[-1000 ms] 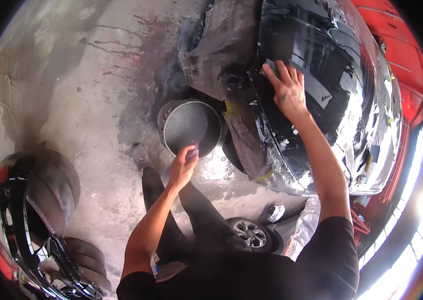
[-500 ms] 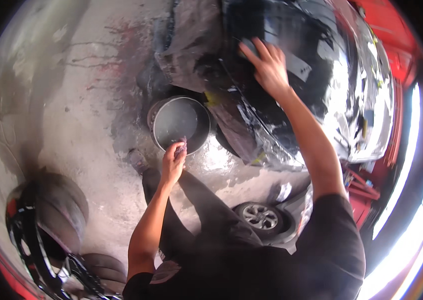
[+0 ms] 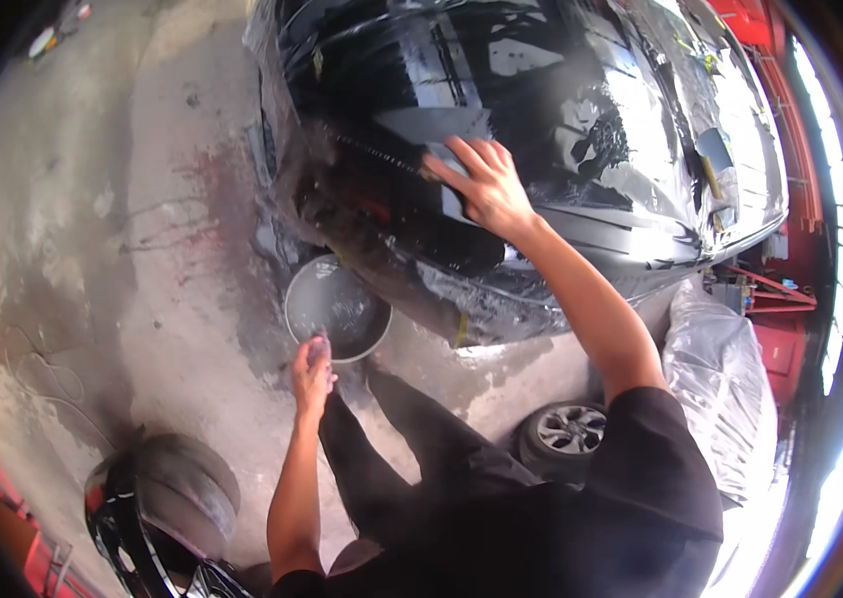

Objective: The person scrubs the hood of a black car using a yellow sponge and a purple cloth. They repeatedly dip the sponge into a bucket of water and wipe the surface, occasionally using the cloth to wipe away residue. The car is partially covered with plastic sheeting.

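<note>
My right hand [image 3: 486, 194] presses its fingertips on the black, glossy car panel [image 3: 411, 199] in front of me. Under those fingers is a small, flat greyish pad, mostly hidden by the hand. My left hand [image 3: 310, 379] is closed round a crumpled, purplish rag [image 3: 319, 349], held above the near rim of a round bucket [image 3: 378, 324]. Cloudy grey liquid fills part of the bucket, which stands on the floor beside the car's edge. Clear plastic film [image 3: 287, 189] covers parts of the car.
A loose wheel [image 3: 569, 431] lies right of my legs, near a plastic-wrapped item [image 3: 715, 369]. Black curved car parts [image 3: 182, 488] rest on the floor at lower left. A thin cord [image 3: 52, 384] trails over the stained concrete at left. Red metal framing [image 3: 770, 289] stands at right.
The view has shifted, showing more of the car. My right hand has come nearer to me across the panel. The left hand still holds the rag by the bucket's near rim.
</note>
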`<state>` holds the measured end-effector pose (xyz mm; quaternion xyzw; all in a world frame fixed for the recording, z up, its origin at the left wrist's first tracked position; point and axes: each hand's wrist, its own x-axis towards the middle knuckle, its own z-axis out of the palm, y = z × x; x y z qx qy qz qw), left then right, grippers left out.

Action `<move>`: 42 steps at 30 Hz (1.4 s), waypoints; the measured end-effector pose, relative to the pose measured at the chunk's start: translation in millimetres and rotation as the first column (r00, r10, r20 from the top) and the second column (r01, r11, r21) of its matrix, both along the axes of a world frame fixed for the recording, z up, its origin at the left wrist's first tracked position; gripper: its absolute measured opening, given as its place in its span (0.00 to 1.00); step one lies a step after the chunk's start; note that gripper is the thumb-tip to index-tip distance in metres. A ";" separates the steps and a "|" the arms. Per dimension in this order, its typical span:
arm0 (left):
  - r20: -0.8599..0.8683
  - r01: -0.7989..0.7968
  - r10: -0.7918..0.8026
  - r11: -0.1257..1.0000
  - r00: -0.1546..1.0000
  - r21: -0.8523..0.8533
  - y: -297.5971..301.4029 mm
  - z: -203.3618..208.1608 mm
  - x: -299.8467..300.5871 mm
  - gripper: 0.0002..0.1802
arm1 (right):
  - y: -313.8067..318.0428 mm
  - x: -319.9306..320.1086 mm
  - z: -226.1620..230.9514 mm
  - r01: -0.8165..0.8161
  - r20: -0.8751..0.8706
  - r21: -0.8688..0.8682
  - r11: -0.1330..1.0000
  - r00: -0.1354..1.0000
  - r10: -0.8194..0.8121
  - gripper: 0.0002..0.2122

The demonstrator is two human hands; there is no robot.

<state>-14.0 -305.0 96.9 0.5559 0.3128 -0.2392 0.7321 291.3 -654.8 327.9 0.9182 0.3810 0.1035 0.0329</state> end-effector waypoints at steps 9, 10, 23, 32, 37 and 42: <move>0.227 0.061 -0.043 0.995 0.973 -0.073 -119.9 130.2 94.9 0.23 | 2.1 14.8 6.3 0.184 -0.192 0.233 0.955 0.971 -0.140 0.31; 0.267 0.052 -0.021 0.992 0.963 -0.111 -126.5 140.3 102.1 0.26 | -4.0 -10.4 8.8 0.228 -0.198 0.343 0.911 0.966 -0.167 0.30; 0.424 0.124 -0.102 0.992 0.900 -0.023 -249.4 276.4 168.9 0.26 | -70.7 -162.1 36.5 0.520 -0.599 0.759 0.393 0.793 0.107 0.40; 0.523 0.497 -0.456 0.865 0.720 0.071 -320.0 295.3 188.0 0.20 | -169.2 -174.1 91.6 0.762 -0.755 0.647 -0.038 0.647 0.112 0.38; 0.436 0.387 -0.302 0.914 0.848 -0.120 -352.0 328.5 201.8 0.14 | -266.1 -166.4 87.9 0.579 -0.528 0.814 -0.047 0.704 -0.476 0.23; 0.425 0.204 -0.148 0.975 0.893 -0.090 -292.5 318.0 225.2 0.11 | -478.6 -137.8 115.0 0.537 -0.179 0.842 0.049 0.365 -0.914 0.19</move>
